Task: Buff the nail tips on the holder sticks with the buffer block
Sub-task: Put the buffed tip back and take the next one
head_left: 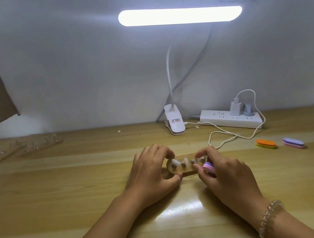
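Note:
A small wooden holder base [183, 171] lies on the table in the middle, with several metal sticks standing on it. White nail tips [175, 162] sit on the left sticks. My left hand [152, 173] grips the base's left end, thumb on the near edge and fingers over the far edge. My right hand [221, 170] holds a pink and purple buffer block [209, 167] between thumb and fingers, against the rightmost stick [202, 160]. Whatever sits on that stick is hidden by my fingers.
Two spare buffer blocks lie to the right, one orange [265, 143] and one purple [293, 142]. A clip lamp [175, 123], a power strip [231, 119] and a looping white cable [226, 138] sit behind. More wooden holders [22, 148] lie at the far left.

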`<control>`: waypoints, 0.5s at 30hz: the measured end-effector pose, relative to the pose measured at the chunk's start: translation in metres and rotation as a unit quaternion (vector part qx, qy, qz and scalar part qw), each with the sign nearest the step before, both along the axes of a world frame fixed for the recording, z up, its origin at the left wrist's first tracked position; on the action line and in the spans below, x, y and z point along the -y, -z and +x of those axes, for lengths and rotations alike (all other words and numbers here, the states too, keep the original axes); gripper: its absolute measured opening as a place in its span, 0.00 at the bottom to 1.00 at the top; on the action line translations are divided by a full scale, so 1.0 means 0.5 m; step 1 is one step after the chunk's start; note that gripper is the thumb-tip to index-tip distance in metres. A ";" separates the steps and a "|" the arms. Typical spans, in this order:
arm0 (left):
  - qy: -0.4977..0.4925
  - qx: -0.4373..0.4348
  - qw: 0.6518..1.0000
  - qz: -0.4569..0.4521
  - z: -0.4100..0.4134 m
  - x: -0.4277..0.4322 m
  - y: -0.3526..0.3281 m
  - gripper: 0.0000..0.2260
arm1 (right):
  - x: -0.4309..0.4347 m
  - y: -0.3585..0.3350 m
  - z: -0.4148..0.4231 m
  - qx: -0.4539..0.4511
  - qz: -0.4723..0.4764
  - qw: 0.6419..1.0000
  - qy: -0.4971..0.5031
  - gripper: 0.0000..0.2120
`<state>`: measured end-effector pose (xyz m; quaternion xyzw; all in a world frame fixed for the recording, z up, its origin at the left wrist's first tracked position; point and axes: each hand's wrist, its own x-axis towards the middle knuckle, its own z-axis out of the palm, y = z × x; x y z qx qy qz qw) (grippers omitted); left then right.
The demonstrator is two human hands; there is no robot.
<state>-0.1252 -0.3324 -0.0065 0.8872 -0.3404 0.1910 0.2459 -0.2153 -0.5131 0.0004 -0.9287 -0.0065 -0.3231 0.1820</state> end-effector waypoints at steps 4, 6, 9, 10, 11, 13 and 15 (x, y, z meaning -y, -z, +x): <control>0.007 0.011 1.000 0.003 -0.003 0.002 -0.003 0.16 | 0.002 0.000 0.000 -0.012 0.004 1.000 -0.015 0.08; 0.005 0.012 1.000 0.007 -0.004 0.002 -0.004 0.16 | 0.001 -0.001 -0.001 -0.016 0.005 1.000 -0.018 0.09; -0.006 0.014 1.000 0.008 -0.003 0.001 -0.001 0.15 | -0.001 -0.003 -0.002 -0.021 0.013 1.000 -0.004 0.14; -0.010 0.014 1.000 0.005 -0.003 0.000 0.000 0.15 | 0.000 -0.003 -0.002 -0.019 0.017 1.000 0.005 0.16; -0.012 0.012 1.000 0.001 -0.002 0.000 0.001 0.15 | 0.001 -0.002 -0.002 -0.016 0.020 1.000 0.014 0.18; -0.013 0.008 1.000 -0.005 -0.001 0.000 0.001 0.15 | 0.005 -0.001 -0.001 -0.016 0.022 0.999 0.027 0.19; -0.012 0.007 1.000 -0.003 -0.001 0.000 -0.001 0.16 | 0.007 0.000 0.000 -0.020 0.020 0.999 0.030 0.16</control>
